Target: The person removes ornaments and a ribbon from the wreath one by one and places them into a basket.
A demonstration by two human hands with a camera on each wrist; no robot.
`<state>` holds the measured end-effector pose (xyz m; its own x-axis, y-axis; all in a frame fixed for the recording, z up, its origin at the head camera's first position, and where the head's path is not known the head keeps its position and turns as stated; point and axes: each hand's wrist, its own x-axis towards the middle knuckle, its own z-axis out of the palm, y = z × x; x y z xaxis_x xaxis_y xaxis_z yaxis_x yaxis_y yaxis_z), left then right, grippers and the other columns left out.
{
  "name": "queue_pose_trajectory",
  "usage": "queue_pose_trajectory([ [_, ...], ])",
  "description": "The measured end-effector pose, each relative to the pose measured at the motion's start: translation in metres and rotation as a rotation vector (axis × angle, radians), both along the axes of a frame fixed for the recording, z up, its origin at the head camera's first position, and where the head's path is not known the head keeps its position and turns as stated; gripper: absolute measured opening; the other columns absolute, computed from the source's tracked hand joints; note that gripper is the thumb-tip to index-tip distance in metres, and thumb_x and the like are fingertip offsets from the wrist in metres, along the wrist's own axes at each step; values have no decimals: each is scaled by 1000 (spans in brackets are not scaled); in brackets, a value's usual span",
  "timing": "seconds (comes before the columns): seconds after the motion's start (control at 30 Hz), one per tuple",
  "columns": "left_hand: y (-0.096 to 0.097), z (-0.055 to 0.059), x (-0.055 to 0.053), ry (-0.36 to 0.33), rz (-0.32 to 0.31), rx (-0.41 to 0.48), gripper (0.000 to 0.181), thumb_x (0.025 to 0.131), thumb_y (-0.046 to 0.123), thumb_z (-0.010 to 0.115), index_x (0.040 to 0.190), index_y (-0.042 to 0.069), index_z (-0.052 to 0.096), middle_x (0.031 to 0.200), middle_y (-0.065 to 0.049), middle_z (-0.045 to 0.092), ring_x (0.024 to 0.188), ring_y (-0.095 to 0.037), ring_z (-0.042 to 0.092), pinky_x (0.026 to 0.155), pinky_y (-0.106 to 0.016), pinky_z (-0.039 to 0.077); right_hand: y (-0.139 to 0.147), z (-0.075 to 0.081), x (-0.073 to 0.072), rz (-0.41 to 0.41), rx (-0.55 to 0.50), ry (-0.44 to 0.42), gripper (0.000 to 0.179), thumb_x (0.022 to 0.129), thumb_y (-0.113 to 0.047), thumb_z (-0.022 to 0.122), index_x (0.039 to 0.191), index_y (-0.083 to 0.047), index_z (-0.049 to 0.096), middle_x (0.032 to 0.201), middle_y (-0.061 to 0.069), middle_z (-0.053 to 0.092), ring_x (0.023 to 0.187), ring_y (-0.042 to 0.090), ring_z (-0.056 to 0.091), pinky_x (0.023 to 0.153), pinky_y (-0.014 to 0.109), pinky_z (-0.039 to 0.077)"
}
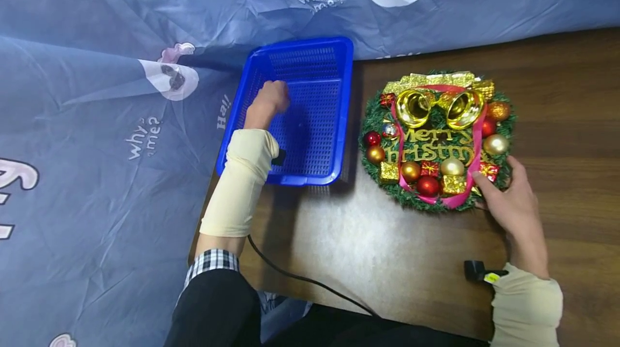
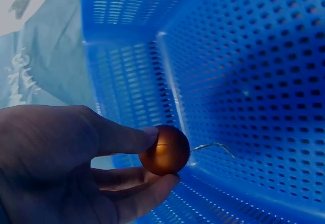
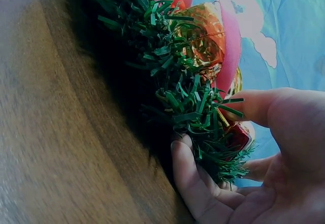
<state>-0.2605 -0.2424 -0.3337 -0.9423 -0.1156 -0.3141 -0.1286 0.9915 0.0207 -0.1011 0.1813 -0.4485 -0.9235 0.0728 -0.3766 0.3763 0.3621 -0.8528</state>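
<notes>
One matte copper-orange round bauble is pinched between thumb and fingers of my left hand, at the left side of the rectangular blue perforated plastic basket; how deep I cannot tell. My right hand grips the round green artificial-foliage wreath, thumb above and fingers beneath, on the brown wood-grain worktop just right of the basket. I judge the step to be moving a bauble between basket and wreath, in which direction I cannot tell; the next move calls for clearing the basket's holes without snagging. Being a ball, the bauble has no long axis, but its thin wire stem points away from my fingers. The wreath's gold lettering begins on the basket side and reads away from it.
</notes>
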Motion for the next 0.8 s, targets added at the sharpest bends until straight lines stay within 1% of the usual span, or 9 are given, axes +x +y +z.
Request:
queue_pose_trajectory([
  [0.07,0,-4,-1,-11,18,-13,26,88,9,43,105,0,59,121,-26,51,112,-41,50,93,-49,41,0,0,0,8,25,4,86,87,-48,52,148,-14,3,132,31,36,61,3,57,55,22,51],
  [0.17,-1,-11,-1,-14,42,-16,30,89,11,44,113,-1,56,124,-27,49,113,-43,49,93,-50,41,1,0,0,15,37,8,86,87,-49,52,148,-14,2,131,32,37,61,3,57,55,21,50],
  [0.27,-3,-17,-3,-26,45,-24,35,90,13,44,120,-3,52,126,-27,47,114,-43,48,94,-50,41,1,0,0,12,30,12,86,87,-49,53,148,-13,3,131,32,37,61,1,56,55,22,51],
  [0.33,-4,-21,-3,-36,39,-34,37,90,14,44,122,-3,51,126,-27,47,114,-43,48,94,-50,40,1,-1,0,9,18,17,86,87,-48,53,148,-13,4,131,31,37,60,2,57,55,23,52],
  [0.47,-5,-26,-3,-56,19,-50,36,89,9,41,121,-3,53,126,-27,48,114,-42,49,94,-49,41,1,-2,-1,7,24,23,86,87,-49,52,148,-13,4,130,31,39,59,4,59,55,21,50],
  [0.5,-5,-26,-3,-60,16,-53,36,88,9,42,120,-2,53,125,-26,48,113,-42,49,94,-49,41,1,-2,-1,5,18,27,86,87,-49,53,148,-13,4,130,31,39,58,6,60,55,22,51],
  [0.63,-8,-30,-2,-79,26,-50,35,88,10,43,120,-2,52,125,-26,48,113,-42,49,94,-48,41,1,-2,-1,11,35,36,86,87,-49,52,148,-13,4,129,31,41,58,3,58,54,20,50],
  [0.73,-9,-31,-3,-81,29,-50,35,88,10,44,119,-3,52,125,-26,48,113,-42,49,93,-49,41,1,-2,-1,10,43,33,85,88,-49,52,148,-12,4,130,31,40,65,3,57,55,21,50],
  [0.8,-10,-32,-3,-85,30,-53,35,88,10,44,119,-3,52,125,-27,48,113,-43,49,93,-49,41,1,-2,-1,9,52,25,85,87,-49,52,148,-13,5,132,30,38,78,13,59,58,18,48],
])
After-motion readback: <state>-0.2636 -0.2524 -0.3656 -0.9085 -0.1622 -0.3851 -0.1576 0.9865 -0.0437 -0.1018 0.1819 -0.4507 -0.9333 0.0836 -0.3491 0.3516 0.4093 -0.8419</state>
